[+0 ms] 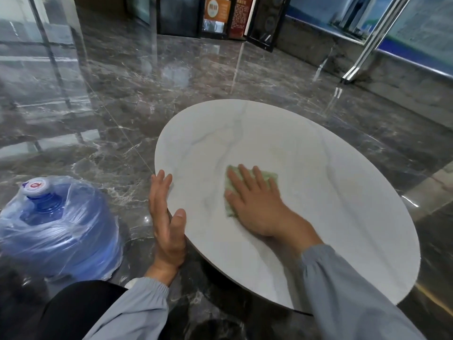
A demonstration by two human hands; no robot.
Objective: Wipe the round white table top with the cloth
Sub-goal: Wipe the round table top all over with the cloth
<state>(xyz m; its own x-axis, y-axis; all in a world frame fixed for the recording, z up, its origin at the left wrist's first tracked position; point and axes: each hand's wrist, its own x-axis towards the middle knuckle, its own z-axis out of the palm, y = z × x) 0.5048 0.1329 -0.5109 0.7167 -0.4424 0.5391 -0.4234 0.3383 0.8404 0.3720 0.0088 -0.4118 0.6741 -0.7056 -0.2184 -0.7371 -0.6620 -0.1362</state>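
Right grip (255, 204) flat, fingers straight and spread, palm pressing the pale green square cloth (270, 176) onto the round white marble-look surface (318, 192), left of centre, toward the person's side. Nothing pinched; the spread palm probably loads the whole cloth evenly and stops it bunching. Left grip (166, 217) also open, fingers straight along the near-left rim, thumb over the top edge. That reads as bracing the surface against wipe push. Can't tell which zones are done. Blue water jug in clear plastic wrap (58, 222) stands on the floor, left, apart from the surface.
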